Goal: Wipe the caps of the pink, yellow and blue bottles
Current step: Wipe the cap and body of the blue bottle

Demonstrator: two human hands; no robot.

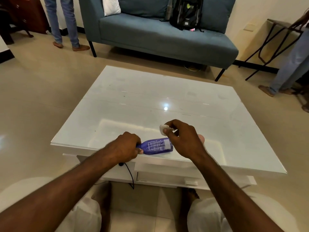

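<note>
A blue bottle (pixel 157 146) with a white printed label lies on its side near the front edge of the white glass-topped table (pixel 150 97). My left hand (pixel 125 146) grips its left end, so the cap there is hidden. My right hand (pixel 182 138) hovers just right of and above the bottle, pinching a small white cotton pad (pixel 163 129) between thumb and fingers. A pale pink rounded object (pixel 202 137) peeks out behind my right hand; what it is I cannot tell. No yellow bottle shows.
The table has drawers in its front and a black cord (pixel 129 173) hanging below the edge. A blue sofa (pixel 158 36) with a black backpack (pixel 186 13) stands behind. People's legs stand at the far left (pixel 61 22) and far right (pixel 291 67).
</note>
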